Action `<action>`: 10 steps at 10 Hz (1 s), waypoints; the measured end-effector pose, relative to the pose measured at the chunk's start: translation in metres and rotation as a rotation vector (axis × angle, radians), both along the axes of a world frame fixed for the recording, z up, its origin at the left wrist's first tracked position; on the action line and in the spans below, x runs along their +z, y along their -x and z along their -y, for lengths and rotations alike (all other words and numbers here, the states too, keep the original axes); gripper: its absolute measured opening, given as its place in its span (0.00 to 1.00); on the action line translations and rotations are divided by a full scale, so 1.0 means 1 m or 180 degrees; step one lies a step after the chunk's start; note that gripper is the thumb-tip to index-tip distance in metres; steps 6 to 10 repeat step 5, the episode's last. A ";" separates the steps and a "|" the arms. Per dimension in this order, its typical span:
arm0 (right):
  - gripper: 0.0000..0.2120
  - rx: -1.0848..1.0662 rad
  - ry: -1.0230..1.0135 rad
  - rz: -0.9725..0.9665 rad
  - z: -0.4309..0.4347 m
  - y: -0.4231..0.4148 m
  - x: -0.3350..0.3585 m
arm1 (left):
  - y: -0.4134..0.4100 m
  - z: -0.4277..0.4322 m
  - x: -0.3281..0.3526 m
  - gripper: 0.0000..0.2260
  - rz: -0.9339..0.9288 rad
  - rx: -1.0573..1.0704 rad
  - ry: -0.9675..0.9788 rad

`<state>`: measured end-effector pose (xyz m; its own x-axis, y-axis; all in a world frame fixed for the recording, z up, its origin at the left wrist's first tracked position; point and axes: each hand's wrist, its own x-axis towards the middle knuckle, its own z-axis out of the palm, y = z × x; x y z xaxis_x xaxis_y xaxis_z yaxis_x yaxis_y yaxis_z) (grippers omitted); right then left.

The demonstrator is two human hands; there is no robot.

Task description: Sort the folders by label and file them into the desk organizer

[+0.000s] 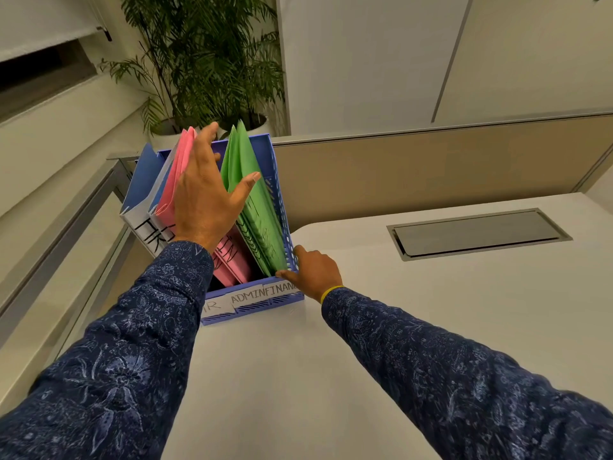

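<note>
The white desk (431,327) carried a blue organizer (282,200) at its left edge, and both patterned sleeves (132,360) reached forward to it. The left arm stretched out and up, its hand (202,200) flat, fingers straight and spread. Four of them lay on the pink folders (175,180), with the thumb splayed right towards the green folders (252,207). Blue folders (142,180) leaned left of those fingers. The right arm lay low over the desk. Its hand (315,270) pinched the organizer's front right corner, thumb inside by the green folders' foot, index along the outer wall, other fingers hidden. Below that thumb ran labels (265,292) reading ADMIN and FINAN. A yellow band (331,290) circled the right wrist.
</note>
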<state>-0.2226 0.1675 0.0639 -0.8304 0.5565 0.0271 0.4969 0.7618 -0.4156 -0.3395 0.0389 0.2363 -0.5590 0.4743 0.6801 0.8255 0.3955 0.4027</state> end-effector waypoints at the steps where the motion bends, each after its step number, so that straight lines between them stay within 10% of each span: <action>1: 0.37 0.0031 -0.0076 -0.0011 0.002 -0.004 0.003 | 0.000 0.001 0.000 0.33 -0.0177 0.0058 0.0160; 10: 0.41 0.0262 -0.0373 -0.0091 0.015 -0.036 0.017 | -0.039 0.032 -0.032 0.33 -0.0389 0.0031 0.0724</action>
